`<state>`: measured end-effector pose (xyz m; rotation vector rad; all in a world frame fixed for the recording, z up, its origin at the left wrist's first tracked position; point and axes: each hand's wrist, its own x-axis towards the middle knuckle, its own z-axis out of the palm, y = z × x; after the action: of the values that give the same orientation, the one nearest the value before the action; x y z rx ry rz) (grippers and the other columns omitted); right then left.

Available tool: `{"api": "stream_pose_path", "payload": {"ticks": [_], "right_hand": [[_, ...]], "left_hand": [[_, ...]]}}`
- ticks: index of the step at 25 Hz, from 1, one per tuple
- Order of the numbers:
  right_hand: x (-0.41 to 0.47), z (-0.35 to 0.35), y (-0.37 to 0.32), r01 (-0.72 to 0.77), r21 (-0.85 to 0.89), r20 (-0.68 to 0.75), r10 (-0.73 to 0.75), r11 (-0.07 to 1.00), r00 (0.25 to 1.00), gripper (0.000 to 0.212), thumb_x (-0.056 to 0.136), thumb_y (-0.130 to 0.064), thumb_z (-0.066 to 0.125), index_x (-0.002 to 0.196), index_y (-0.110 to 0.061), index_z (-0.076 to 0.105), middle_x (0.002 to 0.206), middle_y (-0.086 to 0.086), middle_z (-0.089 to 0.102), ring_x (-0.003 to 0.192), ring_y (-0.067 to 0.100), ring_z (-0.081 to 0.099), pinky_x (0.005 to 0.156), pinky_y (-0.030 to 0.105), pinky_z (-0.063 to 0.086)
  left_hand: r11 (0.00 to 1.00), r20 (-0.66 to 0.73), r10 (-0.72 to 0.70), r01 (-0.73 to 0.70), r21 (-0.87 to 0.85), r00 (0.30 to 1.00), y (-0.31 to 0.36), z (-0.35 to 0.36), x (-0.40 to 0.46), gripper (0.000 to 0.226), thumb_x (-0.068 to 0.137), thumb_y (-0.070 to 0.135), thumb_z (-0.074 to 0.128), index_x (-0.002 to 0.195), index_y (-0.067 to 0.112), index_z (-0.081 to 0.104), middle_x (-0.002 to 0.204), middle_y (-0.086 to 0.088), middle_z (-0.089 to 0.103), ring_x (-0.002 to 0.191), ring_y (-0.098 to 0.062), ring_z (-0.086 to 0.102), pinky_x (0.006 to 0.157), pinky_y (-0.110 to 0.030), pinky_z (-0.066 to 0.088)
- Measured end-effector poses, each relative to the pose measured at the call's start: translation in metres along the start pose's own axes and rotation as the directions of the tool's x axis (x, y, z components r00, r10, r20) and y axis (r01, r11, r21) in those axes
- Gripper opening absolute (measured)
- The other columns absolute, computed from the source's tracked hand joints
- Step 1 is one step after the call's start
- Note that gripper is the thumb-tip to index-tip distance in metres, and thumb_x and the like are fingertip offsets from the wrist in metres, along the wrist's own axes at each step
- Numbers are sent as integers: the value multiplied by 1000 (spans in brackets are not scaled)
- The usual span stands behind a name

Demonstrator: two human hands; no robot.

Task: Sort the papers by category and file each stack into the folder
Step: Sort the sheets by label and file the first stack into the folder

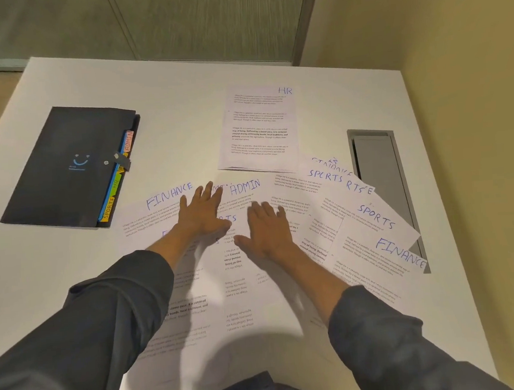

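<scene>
Printed papers with handwritten blue category words lie fanned over the white table (179, 87). A FINANCE sheet (158, 208) and an ADMIN sheet (243, 192) lie near the middle, and several SPORTS sheets (371, 216) with another FINANCE sheet (390, 261) spread to the right. A neat HR stack (259, 127) sits apart at the back. My left hand (202, 214) and my right hand (267, 228) press flat on the central papers, fingers straight. A closed black folder (69, 166) with coloured tabs lies at the left.
A grey cable slot (380, 169) is recessed in the table at the right, partly under the papers. A wall runs along the right side and glass panels stand behind the far edge.
</scene>
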<state>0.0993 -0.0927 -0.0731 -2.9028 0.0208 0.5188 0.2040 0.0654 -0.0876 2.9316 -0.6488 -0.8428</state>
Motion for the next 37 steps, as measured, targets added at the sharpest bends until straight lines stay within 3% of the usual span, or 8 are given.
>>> {"api": "stream_pose_path", "payload": {"ticks": [5,15,18,21,24,30,34,37], "right_hand": [[28,-11,1,33,-2,167,-32,999,985,88,94,-69,31,157,-12,9,165,2,2,152,24,3,119,56,1],[-11,1,13,-80,82,128,69,993,989,88,95,-65,33,157,-10,4,165,7,-5,152,26,1,120,50,10],[-18,-2,33,-233,91,26,232,968,972,87,96,-62,32,156,-8,0,163,14,-12,151,30,-5,121,50,2],[-25,1,51,-373,137,118,359,918,926,94,94,-63,38,156,-8,-8,162,18,-16,151,32,-9,121,51,4],[-31,9,53,-349,164,144,328,923,934,101,92,-65,44,155,-7,-10,163,15,-14,151,31,-6,121,50,10],[-55,22,43,-191,196,122,170,962,978,109,89,-62,53,154,-8,-15,164,6,-10,152,23,-6,121,47,1],[-61,24,39,-20,292,63,1,956,998,95,93,-60,47,156,-14,-8,165,3,5,152,17,3,123,44,3],[-64,16,55,-86,297,-76,113,951,991,86,96,-62,37,157,-15,-2,165,3,6,152,19,5,123,44,1]], "left_hand": [[998,28,-26,25,50,999,1,-5,3,98,83,71,46,154,24,-1,162,-1,-9,149,-24,-1,115,-58,2],[998,6,-64,64,19,998,-5,1,2,91,89,70,36,154,23,-8,161,-1,-16,149,-24,-7,116,-58,3],[996,4,-91,91,-11,996,-8,-6,4,92,89,66,41,154,21,-4,161,-2,-13,149,-25,-6,115,-58,4],[1000,-111,6,-3,24,994,13,-2,-3,86,90,60,41,155,20,1,162,-6,-8,149,-27,-3,116,-57,4],[994,-96,98,-102,-37,991,52,15,-10,82,92,61,38,155,21,4,162,-7,-6,149,-28,-3,116,-56,2],[983,-79,29,-43,-181,996,69,30,-11,87,89,69,32,155,21,2,162,-4,-9,149,-26,-9,116,-55,2],[983,-93,42,-57,-173,995,67,25,-11,91,89,62,48,154,21,-1,162,-5,-6,149,-27,-4,115,-55,8],[987,-82,78,-88,-132,994,63,24,-11,88,87,54,55,154,26,4,162,-8,-5,148,-30,-2,114,-57,13]]}}
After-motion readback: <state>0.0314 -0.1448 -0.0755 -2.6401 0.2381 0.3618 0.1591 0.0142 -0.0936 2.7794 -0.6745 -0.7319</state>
